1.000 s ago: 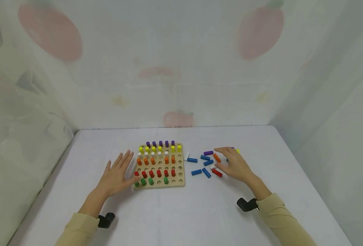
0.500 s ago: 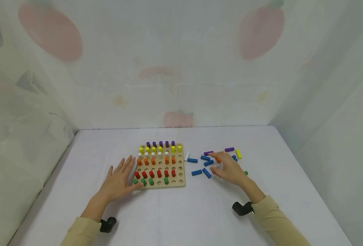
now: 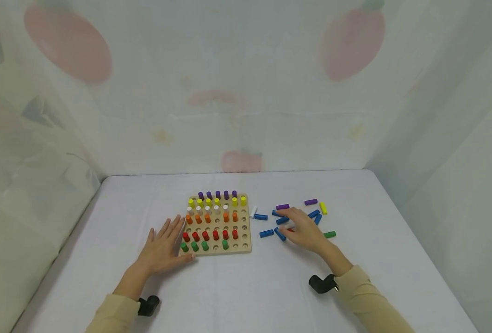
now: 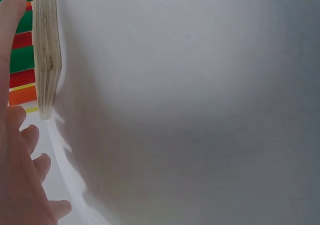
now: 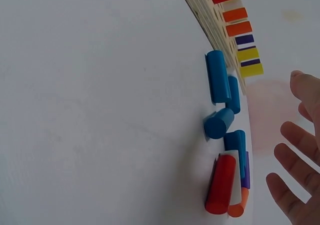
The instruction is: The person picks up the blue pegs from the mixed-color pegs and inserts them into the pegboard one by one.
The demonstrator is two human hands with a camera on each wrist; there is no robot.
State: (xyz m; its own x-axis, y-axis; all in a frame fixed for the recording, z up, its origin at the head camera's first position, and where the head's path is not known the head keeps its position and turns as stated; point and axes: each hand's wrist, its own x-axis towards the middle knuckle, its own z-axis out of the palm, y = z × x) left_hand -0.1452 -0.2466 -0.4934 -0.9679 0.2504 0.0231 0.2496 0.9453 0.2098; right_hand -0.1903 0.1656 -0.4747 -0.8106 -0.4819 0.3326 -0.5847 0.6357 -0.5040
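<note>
A wooden pegboard (image 3: 229,253) carries rows of upright purple, yellow, white, orange, red and green pegs, with several bare holes. My left hand (image 3: 162,249) lies at its left side, fingers extended and thumb by the front left corner. In the left wrist view the thumb (image 4: 11,15) overlaps the green pegs (image 4: 22,59). Over the loose pegs right of the board hovers my right hand (image 3: 310,235), thumb and fingers apart, nothing between them. Beneath it, the right wrist view shows a red peg (image 5: 220,185), a white peg (image 5: 237,177) and an orange peg (image 5: 238,208).
Blue pegs (image 3: 266,233) lie scattered between board and right hand. Beyond that hand are a yellow peg (image 3: 322,208), a purple peg (image 3: 311,202) and a green peg (image 3: 330,234). A white cloth covers the table (image 3: 237,296); a patterned curtain (image 3: 295,115) hangs behind.
My right hand has moved left and slightly down over the loose pegs, uncovering the yellow, purple and green ones at the right. My left hand has shifted slightly right and down along the board.
</note>
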